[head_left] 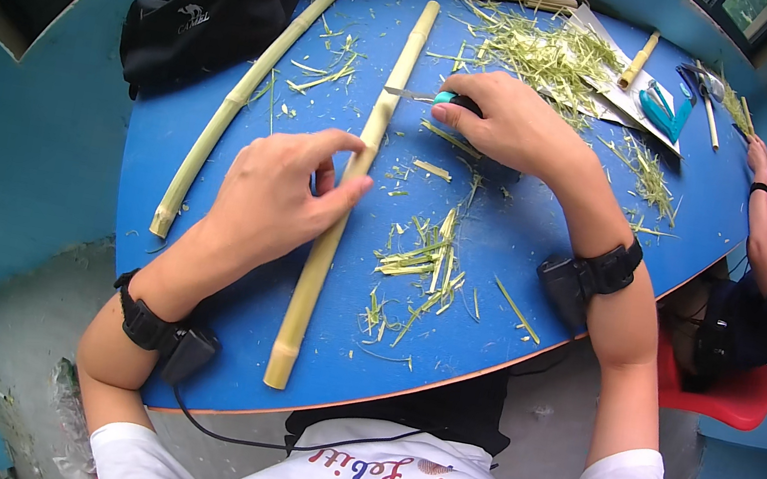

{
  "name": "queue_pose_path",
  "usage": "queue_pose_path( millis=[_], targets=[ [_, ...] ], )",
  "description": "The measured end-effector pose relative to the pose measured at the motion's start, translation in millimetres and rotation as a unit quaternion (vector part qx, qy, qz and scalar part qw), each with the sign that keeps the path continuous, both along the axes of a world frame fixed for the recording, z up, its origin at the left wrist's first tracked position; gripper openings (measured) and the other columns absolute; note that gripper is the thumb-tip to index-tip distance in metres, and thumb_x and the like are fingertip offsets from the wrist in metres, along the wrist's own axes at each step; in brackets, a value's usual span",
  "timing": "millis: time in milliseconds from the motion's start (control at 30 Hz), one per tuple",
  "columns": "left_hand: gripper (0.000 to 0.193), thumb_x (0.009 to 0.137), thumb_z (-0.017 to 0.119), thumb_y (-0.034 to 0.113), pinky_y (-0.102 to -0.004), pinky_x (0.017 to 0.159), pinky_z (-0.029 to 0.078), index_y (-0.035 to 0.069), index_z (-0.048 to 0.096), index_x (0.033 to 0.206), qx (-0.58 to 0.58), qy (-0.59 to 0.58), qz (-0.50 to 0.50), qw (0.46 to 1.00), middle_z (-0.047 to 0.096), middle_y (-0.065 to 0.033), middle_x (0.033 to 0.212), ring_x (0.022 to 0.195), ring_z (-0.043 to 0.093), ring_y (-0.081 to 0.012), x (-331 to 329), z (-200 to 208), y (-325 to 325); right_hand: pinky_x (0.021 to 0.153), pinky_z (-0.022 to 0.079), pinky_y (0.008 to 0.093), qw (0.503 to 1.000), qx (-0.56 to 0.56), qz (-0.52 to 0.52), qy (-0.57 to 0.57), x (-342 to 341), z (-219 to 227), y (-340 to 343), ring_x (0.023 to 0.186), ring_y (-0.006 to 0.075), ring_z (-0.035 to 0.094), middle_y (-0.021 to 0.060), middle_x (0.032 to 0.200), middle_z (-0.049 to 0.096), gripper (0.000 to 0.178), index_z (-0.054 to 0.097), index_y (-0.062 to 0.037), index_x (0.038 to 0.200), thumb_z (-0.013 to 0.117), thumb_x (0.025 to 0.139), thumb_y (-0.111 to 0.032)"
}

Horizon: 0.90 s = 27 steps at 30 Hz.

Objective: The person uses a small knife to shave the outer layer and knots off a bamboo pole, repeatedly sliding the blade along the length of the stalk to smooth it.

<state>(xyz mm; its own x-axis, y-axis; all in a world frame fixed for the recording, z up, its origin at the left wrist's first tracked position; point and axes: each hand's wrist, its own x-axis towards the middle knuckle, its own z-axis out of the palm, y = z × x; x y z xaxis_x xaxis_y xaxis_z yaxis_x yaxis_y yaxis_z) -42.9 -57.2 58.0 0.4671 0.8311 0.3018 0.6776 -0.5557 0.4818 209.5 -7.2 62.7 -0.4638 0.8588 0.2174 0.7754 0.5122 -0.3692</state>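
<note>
A pale, scraped bamboo pole point(298, 312) lies lengthwise on the blue table in front of me. My left hand point(286, 183) is closed on its middle, with thumb and index finger laid across the pole; the other fingers are mostly hidden. My right hand point(519, 125) grips a small knife point(418, 96) with a teal and black handle. The knife's blade reaches left to the pole and appears to touch it above my left hand. To the left rests a second bamboo pole point(233, 108), apart from both hands.
Thin green shavings point(430, 263) lie right of the pole, with a larger shavings pile point(541, 53) farther back. A black bag point(208, 17) stands at the far left. A teal tool point(663, 112) and short bamboo piece point(640, 59) lie back right. Another person point(765, 293) works at the right edge.
</note>
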Motion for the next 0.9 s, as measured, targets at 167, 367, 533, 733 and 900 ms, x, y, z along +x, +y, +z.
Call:
queue_pose_path(
  millis=[167, 367, 533, 733, 900],
  targets=[
    [0.039, 0.081, 0.070, 0.028, -0.0354, 0.052, 0.041, 0.012, 0.065, 0.117, -0.013, 0.059, -0.070, 0.996, 0.053, -0.0059, 0.059, 0.055, 0.054, -0.0220, 3, 0, -5, 0.076, 0.047, 0.0444, 0.997, -0.021, -0.039, -0.058, 3, 2, 2, 0.085, 0.0406, 0.060, 0.0233, 0.087, 0.064, 0.036, 0.064, 0.0029, 0.099, 0.057, 0.091, -0.032],
    [0.042, 0.082, 0.069, 0.024, -0.0352, 0.055, 0.042, 0.009, 0.061, 0.121, 0.004, 0.038, -0.126, 0.991, 0.054, -0.0068, 0.065, 0.057, 0.053, -0.0220, 6, -5, -8, 0.078, 0.047, 0.0452, 0.997, -0.018, -0.021, -0.073, -5, 3, -11, 0.088, 0.0398, 0.060, 0.0231, 0.089, 0.064, 0.037, 0.066, 0.0022, 0.096, 0.057, 0.089, -0.033],
    [0.038, 0.081, 0.066, 0.023, -0.0358, 0.060, 0.047, 0.005, 0.063, 0.115, 0.040, 0.030, -0.139, 0.989, 0.061, -0.0105, 0.073, 0.064, 0.060, -0.0274, 15, -15, -8, 0.071, 0.047, 0.0446, 0.990, -0.050, -0.070, -0.110, -7, 16, -16, 0.079, 0.0411, 0.060, 0.0240, 0.080, 0.063, 0.034, 0.067, 0.0026, 0.094, 0.061, 0.086, -0.029],
    [0.036, 0.077, 0.060, 0.019, -0.0383, 0.061, 0.050, 0.002, 0.066, 0.109, 0.003, 0.131, -0.121, 0.984, 0.063, -0.0141, 0.079, 0.067, 0.063, -0.0306, 35, -3, -6, 0.067, 0.046, 0.0444, 0.989, -0.018, -0.122, -0.077, 4, 8, 1, 0.072, 0.0396, 0.059, 0.0222, 0.075, 0.062, 0.031, 0.066, 0.0023, 0.087, 0.062, 0.085, -0.029],
    [0.030, 0.074, 0.060, 0.017, -0.0403, 0.061, 0.051, 0.000, 0.067, 0.098, 0.020, 0.224, -0.151, 0.963, 0.063, -0.0152, 0.072, 0.066, 0.064, -0.0320, 39, 16, 2, 0.066, 0.046, 0.0442, 0.991, -0.025, -0.109, -0.070, 5, 17, -3, 0.072, 0.0384, 0.059, 0.0216, 0.075, 0.063, 0.032, 0.067, 0.0019, 0.088, 0.063, 0.085, -0.029]
  ],
)
